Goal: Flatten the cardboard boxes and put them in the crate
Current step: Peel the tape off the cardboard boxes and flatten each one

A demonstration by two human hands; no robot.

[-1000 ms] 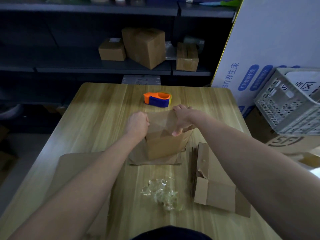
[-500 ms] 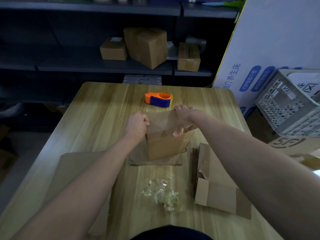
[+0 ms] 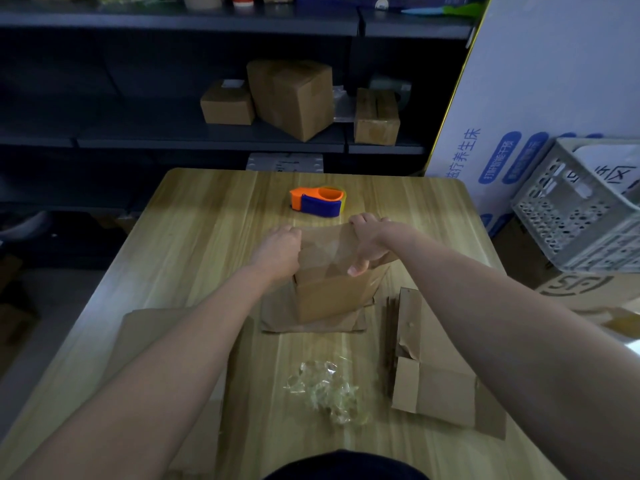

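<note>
A small brown cardboard box (image 3: 330, 289) stands upright in the middle of the wooden table (image 3: 207, 230), its lower flaps spread flat beneath it. My left hand (image 3: 278, 249) grips the box's top left edge. My right hand (image 3: 370, 242) holds the top right edge, thumb pressed on the near face. A flattened cardboard piece (image 3: 436, 379) lies on the table to the right, another flat sheet (image 3: 145, 337) to the left under my forearm. The grey plastic crate (image 3: 581, 209) sits off the table at the right.
An orange and blue tape dispenser (image 3: 318, 201) lies just beyond the box. Crumpled clear tape (image 3: 327, 389) sits near the front edge. Dark shelves behind hold three closed cardboard boxes (image 3: 292, 97). A large white printed carton (image 3: 540, 81) leans at the right.
Both hands stay on the box top with almost no movement; the box holds its shape and place.
</note>
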